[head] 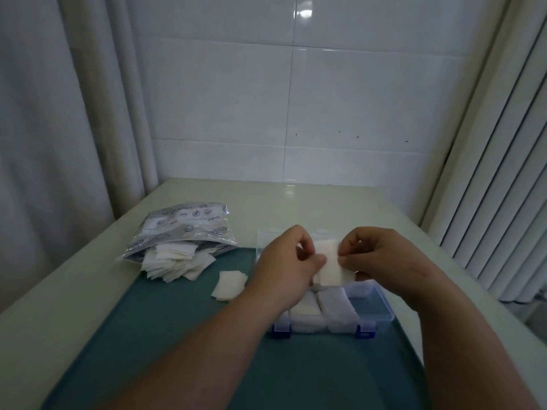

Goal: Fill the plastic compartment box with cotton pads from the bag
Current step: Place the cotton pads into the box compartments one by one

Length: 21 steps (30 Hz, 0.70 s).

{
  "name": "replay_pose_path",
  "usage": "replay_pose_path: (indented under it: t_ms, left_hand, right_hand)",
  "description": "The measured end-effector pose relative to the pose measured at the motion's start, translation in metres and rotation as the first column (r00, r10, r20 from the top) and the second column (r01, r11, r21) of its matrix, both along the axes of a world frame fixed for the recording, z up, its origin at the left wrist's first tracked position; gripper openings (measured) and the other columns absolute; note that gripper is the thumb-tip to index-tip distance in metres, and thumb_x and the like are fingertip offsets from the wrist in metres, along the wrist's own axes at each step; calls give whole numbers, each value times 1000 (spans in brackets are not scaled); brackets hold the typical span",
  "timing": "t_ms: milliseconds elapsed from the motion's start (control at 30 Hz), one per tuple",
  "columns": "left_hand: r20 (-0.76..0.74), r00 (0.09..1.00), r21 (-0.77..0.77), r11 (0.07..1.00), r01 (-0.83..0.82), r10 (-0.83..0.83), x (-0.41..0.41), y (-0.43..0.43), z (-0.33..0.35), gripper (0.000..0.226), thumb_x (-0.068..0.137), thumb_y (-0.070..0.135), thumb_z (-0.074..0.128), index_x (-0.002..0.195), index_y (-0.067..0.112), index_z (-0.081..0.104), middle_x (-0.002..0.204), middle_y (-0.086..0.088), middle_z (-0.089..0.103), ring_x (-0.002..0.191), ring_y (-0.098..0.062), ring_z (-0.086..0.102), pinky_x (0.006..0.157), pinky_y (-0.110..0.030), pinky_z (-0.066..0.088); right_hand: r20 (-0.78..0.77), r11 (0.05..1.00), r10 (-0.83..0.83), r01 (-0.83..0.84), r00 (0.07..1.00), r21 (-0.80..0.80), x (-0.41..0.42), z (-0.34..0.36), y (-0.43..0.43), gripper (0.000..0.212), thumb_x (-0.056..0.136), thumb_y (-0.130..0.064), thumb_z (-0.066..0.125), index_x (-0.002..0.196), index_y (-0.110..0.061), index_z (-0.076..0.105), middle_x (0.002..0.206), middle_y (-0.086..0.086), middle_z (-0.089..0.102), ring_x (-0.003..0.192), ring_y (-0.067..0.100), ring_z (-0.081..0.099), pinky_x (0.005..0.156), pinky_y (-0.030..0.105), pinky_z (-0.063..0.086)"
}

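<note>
The small stack of cotton pads (pixel 331 266) is in the air between my two hands, just above the far part of the plastic compartment box (pixel 383 304). My left hand (pixel 282 261) pinches its left edge and my right hand (pixel 381 255) pinches its right edge, the fingers (pixel 346 248) of both curled in and pressed on the pads, thumbs toward me. I judge this to be the squaring-up step: I am evening the stack before it goes into a compartment. Two near compartments (pixel 306 315) look full of white pads, while the long one on the right shows a bare clear floor, so the filling seems partly done. The next move calls for lowering the stack flat into a free compartment without letting the soft edges catch on a divider, then letting go with both hands together. Both forearms reach forward from the bottom of the view, wrists bent slightly inward, meeting over the box. To the left, a few loose pads (pixel 229 284) lie on the green mat (pixel 177 335), and beyond them the bag (pixel 183 229) lies on its side with pads spilling from its mouth, on the pale tabletop (pixel 296 202).
</note>
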<state>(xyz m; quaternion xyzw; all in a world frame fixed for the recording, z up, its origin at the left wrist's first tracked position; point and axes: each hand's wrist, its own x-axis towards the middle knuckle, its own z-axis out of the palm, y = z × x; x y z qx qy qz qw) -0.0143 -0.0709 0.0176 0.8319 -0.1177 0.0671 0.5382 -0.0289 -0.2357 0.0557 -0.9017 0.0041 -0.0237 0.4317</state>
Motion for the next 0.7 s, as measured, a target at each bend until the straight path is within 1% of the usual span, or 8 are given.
replay_pose_path:
  t_ms: [67,167,267,367,433,533,633,700]
  left_hand:
    - [-17,999,40,998,39,-38,-1,-12,-1,18,88,23,68,78,23,54,69,2,63,59,-13,59,56,-22,47]
    - [-76,995,66,995,75,-70,-5,-26,-2,12,90,21,66,82,23,58,75,-1,66,64,-14,63,58,-22,48]
    - [-124,988,112,988,105,-91,-7,-38,-3,8,92,24,63,86,26,59,82,1,66,66,-11,62,54,-18,42]
    - [-145,985,201,971,126,-98,-7,-47,-2,15,92,24,61,80,32,56,90,0,65,79,-17,65,62,-24,47]
    - [-172,980,254,956,146,-104,-7,-51,-1,21,92,21,60,76,33,53,92,-1,65,85,-22,66,77,-36,55]
    - [-180,979,358,921,154,-94,-9,-56,1,23,94,16,57,78,32,52,97,-1,66,90,-23,64,88,-43,53]
    - [-163,982,420,894,159,-99,-7,-57,3,18,94,14,56,85,30,54,99,-1,64,92,-23,63,89,-41,52]
    - [-160,981,432,886,171,-111,-7,-56,2,14,93,15,58,91,27,54,97,0,61,91,-21,62,82,-35,50]
  right_hand:
    - [-37,998,-43,42,998,-37,0,1,-7,5,82,-6,68,81,-11,69,86,6,70,82,24,66,77,35,59]
    - [-104,992,-99,89,990,-91,1,1,-16,3,82,-9,70,82,-11,68,87,8,69,81,24,67,76,35,59]
    - [-167,982,-145,121,975,-146,2,0,-21,10,81,-8,72,86,-13,65,93,9,67,82,25,67,73,35,60]
    - [-202,971,-171,130,964,-200,2,0,-24,10,82,-7,72,85,-14,64,93,8,64,82,23,64,67,29,58]
    - [-219,963,-171,116,961,-242,3,-1,-24,7,83,-8,70,85,-13,67,92,7,65,82,21,62,72,30,57]
    - [-238,952,-184,113,954,-286,3,-1,-22,5,85,-10,70,89,-11,70,95,8,67,85,22,64,82,32,56]
    - [-252,945,-190,107,949,-310,4,-2,-21,6,84,-8,70,89,-11,70,94,10,68,88,23,65,84,33,57]
    - [-256,934,-201,106,946,-341,5,-3,-20,10,82,-9,72,92,-10,72,96,11,68,91,25,65,88,37,56]
